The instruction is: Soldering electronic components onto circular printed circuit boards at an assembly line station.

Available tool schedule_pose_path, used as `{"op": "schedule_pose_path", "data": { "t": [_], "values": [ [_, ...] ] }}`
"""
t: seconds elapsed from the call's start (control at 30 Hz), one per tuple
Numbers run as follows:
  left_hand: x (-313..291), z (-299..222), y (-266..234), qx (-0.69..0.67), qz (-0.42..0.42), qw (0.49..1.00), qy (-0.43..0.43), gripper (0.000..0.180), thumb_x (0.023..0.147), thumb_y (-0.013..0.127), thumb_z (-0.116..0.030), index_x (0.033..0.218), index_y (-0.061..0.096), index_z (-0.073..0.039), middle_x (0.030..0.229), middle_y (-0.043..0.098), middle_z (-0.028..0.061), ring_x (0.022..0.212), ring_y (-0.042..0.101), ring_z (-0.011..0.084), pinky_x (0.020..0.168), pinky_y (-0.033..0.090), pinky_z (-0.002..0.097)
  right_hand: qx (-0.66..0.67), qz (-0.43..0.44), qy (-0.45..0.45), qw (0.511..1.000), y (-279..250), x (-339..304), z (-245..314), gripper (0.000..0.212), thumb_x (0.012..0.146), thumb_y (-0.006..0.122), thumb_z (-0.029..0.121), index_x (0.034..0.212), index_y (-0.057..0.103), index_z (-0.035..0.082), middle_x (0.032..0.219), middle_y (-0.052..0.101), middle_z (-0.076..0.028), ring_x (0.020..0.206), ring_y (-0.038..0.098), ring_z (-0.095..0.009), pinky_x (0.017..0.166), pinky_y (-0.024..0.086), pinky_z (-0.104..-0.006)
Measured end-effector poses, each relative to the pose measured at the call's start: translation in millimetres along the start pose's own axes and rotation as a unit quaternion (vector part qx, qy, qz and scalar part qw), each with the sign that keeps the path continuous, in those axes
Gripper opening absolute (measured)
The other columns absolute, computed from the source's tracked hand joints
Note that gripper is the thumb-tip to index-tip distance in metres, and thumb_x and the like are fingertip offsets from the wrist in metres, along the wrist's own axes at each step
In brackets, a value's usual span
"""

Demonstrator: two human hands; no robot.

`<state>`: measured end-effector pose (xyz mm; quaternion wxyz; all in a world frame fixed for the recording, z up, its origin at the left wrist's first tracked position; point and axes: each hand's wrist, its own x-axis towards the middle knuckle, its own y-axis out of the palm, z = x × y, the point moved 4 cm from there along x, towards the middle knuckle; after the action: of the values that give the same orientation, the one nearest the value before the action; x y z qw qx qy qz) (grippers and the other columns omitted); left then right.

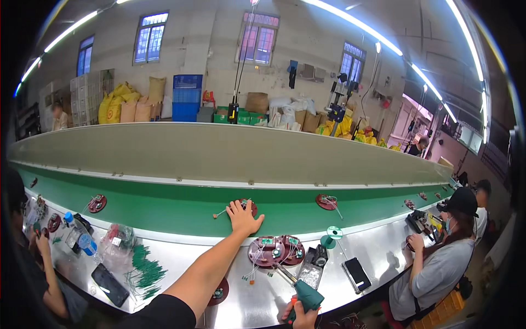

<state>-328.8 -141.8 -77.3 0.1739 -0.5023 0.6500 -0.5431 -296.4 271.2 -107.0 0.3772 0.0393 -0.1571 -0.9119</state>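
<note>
My left hand (244, 220) reaches across to the green belt, its fingers spread over a dark red round part (253, 208) with thin wires. The hand hides most of that part. Held in my right hand (302, 318) at the lower edge is a green soldering gun (309, 296) with an orange-red trigger area. Its metal tip points up and left towards two dark red round assemblies (265, 253) lying side by side on the metal bench. These carry small green circuit boards and loose white wires. Another dark red round part (220, 291) lies partly behind my left forearm.
A solder spool (331, 238), a clear tray (310, 273) and a phone (356, 274) lie on the right. Green wires (147, 270), another phone (110, 284) and a water bottle (86, 243) are left. Co-workers (438, 268) sit at both sides. More round parts (327, 202) ride the belt.
</note>
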Motion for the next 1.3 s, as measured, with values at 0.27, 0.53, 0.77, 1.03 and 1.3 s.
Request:
{"op": "schedule_pose_path", "data": {
  "t": [0.27,0.53,0.77,1.03,1.3],
  "values": [
    [1.2,-19.7,5.1,-0.004,-0.011,1.000,0.011,0.091,0.087,0.060,-0.069,0.159,0.042,-0.016,0.161,0.030,0.0316,0.152,0.021,0.0491,0.123,0.006,0.0640,0.021,-0.007,0.020,1.000,-4.0,-2.4,-1.8,0.020,0.104,0.064,0.017,0.118,0.059,0.004,0.087,0.063,-0.005,0.073,0.059,-0.016,0.064,0.050,-0.0321],
    [17.5,29.7,5.9,0.002,0.020,0.970,0.243,0.071,0.093,0.060,-0.062,0.153,0.049,-0.026,0.164,0.035,0.0175,0.148,0.033,0.0415,0.119,0.020,0.0694,-0.054,-0.018,-0.119,0.991,11.9,-1.5,36.4,0.019,0.106,0.056,0.018,0.116,0.057,0.003,0.073,0.061,-0.007,0.057,0.060,-0.017,0.053,0.051,-0.0316],
    [16.9,55.5,10.8,-0.039,0.090,0.970,0.222,0.059,0.098,0.059,-0.056,0.146,0.058,-0.020,0.162,0.044,0.0110,0.148,0.042,0.0268,0.115,0.027,0.0568,0.026,-0.010,-0.056,0.998,1.0,10.3,19.9,0.025,0.109,0.051,0.024,0.120,0.052,0.002,0.077,0.060,-0.010,0.055,0.059,-0.018,0.051,0.051,-0.0319],
    [15.1,31.4,-5.5,-0.186,0.045,0.954,0.231,0.047,0.086,0.078,-0.048,0.112,0.065,-0.011,0.122,0.065,0.0095,0.118,0.060,0.0275,0.105,0.036,0.0527,0.016,-0.032,-0.096,0.995,0.9,4.0,19.4,0.031,0.110,0.048,0.030,0.124,0.049,0.002,0.080,0.058,-0.010,0.057,0.057,-0.018,0.051,0.051,-0.0313],
    [-3.5,59.7,-40.4,-0.207,0.075,0.948,0.230,0.045,0.077,0.091,-0.034,0.095,0.062,-0.004,0.104,0.064,0.0131,0.098,0.064,0.0298,0.087,0.051,0.0406,-0.001,-0.008,-0.085,0.996,5.7,-1.2,21.1,0.033,0.110,0.047,0.032,0.125,0.048,0.003,0.081,0.058,-0.010,0.058,0.056,-0.016,0.051,0.051,-0.0310]
  ]
}}
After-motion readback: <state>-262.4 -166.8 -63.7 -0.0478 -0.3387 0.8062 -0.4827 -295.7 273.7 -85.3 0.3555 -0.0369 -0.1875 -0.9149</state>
